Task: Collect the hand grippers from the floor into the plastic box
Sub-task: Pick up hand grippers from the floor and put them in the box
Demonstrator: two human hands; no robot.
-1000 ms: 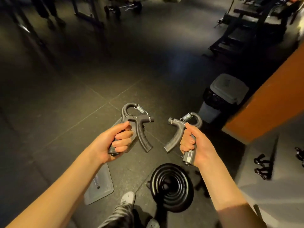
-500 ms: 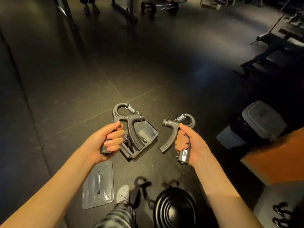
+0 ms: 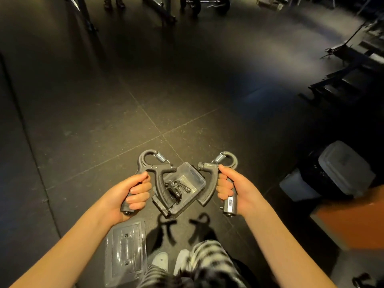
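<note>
The plastic box [image 3: 190,170] now shows between held hand grippers [image 3: 160,181], partly hidden.

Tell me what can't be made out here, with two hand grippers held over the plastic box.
- Head view: gripper count in the plastic box; the left-held gripper in the left hand covers part.
- Head view: display on the right-held gripper in the right hand; too small to read.
- Head view: dark shapes bottom right; cut by the edge, dim.
</note>
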